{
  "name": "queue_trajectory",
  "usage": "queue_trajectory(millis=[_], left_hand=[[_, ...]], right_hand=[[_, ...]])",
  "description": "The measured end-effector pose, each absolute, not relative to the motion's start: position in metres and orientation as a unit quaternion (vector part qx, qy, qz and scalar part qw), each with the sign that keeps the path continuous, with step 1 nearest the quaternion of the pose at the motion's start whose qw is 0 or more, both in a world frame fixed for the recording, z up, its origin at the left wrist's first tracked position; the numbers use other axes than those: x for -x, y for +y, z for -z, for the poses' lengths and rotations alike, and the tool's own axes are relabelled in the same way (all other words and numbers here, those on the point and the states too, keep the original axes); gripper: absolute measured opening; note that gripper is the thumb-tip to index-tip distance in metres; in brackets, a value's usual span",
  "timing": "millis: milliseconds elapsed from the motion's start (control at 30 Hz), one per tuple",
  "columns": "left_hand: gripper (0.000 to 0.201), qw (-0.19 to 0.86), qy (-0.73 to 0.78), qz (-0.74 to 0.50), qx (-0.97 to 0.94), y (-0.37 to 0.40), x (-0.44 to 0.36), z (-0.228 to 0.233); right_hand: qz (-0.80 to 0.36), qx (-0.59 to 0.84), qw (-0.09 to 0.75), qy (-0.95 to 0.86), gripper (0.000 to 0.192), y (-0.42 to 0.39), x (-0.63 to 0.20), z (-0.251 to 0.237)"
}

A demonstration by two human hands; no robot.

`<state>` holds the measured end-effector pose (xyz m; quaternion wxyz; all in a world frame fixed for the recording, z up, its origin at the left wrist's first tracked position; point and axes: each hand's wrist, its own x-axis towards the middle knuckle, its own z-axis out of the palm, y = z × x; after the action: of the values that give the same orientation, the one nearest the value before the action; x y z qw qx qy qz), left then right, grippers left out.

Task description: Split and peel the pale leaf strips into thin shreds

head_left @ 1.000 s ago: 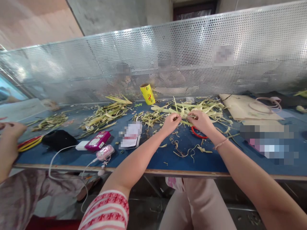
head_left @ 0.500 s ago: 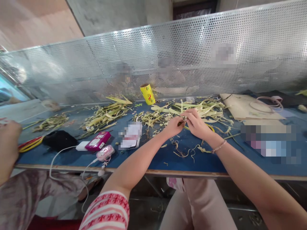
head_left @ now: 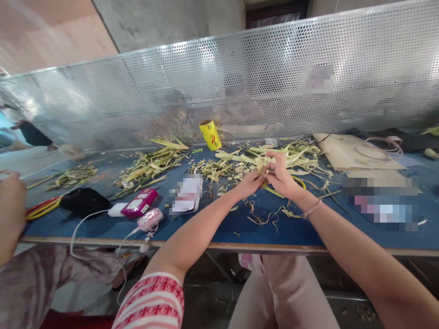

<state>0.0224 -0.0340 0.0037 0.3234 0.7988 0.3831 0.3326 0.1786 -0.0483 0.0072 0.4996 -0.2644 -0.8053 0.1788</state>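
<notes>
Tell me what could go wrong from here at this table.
The white cable loops below the front edge of the table; a knee might snag it and drag the pink case off.

The pale strip at the left hand and right hand looks flimsy; it might tear or slip among the loose scraps.

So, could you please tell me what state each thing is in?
Left hand, closed on a pale strip.
Right hand, fingers partly extended.
Yellow tube, standing, hollow end up.
Pink case, plugged into white cable.
White adapter, also cabled.
Stalks, loosely heaped.
Perforated screen, upright.
</notes>
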Motion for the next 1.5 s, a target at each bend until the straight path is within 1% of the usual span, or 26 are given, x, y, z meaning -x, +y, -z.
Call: queue_trajectory(millis=[100, 167, 200, 267, 333, 367, 533, 633, 700, 767, 833, 900, 1033, 1200, 1267, 1333, 1500], left_hand=[[0.044, 0.332, 0.383, -0.338, -0.793, -0.036, -0.023, -0.006], [0.044, 0.340, 0.386, -0.334, -0.790, -0.036, -0.023, -0.007], [0.044, 0.339, 0.390, -0.334, -0.789, -0.036, -0.023, -0.007], [0.044, 0.333, 0.396, -0.333, -0.788, -0.035, -0.023, -0.007], [0.045, 0.331, 0.401, -0.331, -0.788, -0.035, -0.022, -0.007], [0.044, 0.334, 0.402, -0.331, -0.786, -0.035, -0.022, -0.007], [0.034, 0.342, 0.388, -0.344, -0.784, -0.038, -0.023, -0.007], [0.028, 0.344, 0.391, -0.357, -0.775, -0.037, -0.024, -0.006], [0.024, 0.364, 0.383, -0.378, -0.760, -0.036, -0.025, -0.005], [0.024, 0.409, 0.361, -0.398, -0.738, -0.034, -0.026, -0.005], [0.025, 0.461, 0.344, -0.408, -0.709, -0.033, -0.026, -0.006], [0.028, 0.499, 0.342, -0.415, -0.679, -0.033, -0.027, -0.007], [0.023, 0.549, 0.341, -0.446, -0.620, -0.032, -0.026, -0.006], [0.007, 0.597, 0.353, -0.462, -0.552, -0.033, -0.026, -0.004], [0.005, 0.609, 0.361, -0.467, -0.530, -0.033, -0.027, -0.003], [0.006, 0.621, 0.354, -0.470, -0.518, -0.032, -0.027, -0.003], [0.018, 0.639, 0.305, -0.462, -0.535, -0.030, -0.027, 0.000]], right_hand=[[-0.258, 0.286, 0.530, -0.756, 0.069, -0.043, -0.177, -0.006], [-0.271, 0.319, 0.555, -0.719, 0.066, -0.039, -0.177, -0.007], [-0.262, 0.344, 0.566, -0.702, 0.061, -0.036, -0.178, -0.008], [-0.227, 0.396, 0.574, -0.680, 0.045, -0.032, -0.181, -0.010], [-0.210, 0.418, 0.558, -0.685, 0.030, -0.028, -0.184, -0.012], [-0.212, 0.420, 0.548, -0.692, 0.027, -0.027, -0.185, -0.013], [-0.229, 0.418, 0.524, -0.706, 0.036, -0.023, -0.182, -0.009], [-0.208, 0.404, 0.532, -0.715, 0.035, -0.024, -0.181, -0.007], [-0.158, 0.391, 0.544, -0.726, 0.029, -0.027, -0.182, -0.009], [-0.078, 0.375, 0.550, -0.742, 0.022, -0.033, -0.183, -0.014], [-0.008, 0.353, 0.537, -0.766, 0.019, -0.039, -0.184, -0.018], [0.021, 0.332, 0.521, -0.786, 0.018, -0.043, -0.184, -0.021], [0.007, 0.295, 0.497, -0.816, 0.015, -0.044, -0.180, -0.019], [-0.023, 0.297, 0.479, -0.826, 0.008, -0.042, -0.176, -0.015], [-0.039, 0.296, 0.479, -0.825, 0.005, -0.042, -0.176, -0.016], [-0.056, 0.300, 0.479, -0.823, 0.004, -0.043, -0.176, -0.016], [-0.076, 0.311, 0.470, -0.822, 0.014, -0.044, -0.176, -0.016]])
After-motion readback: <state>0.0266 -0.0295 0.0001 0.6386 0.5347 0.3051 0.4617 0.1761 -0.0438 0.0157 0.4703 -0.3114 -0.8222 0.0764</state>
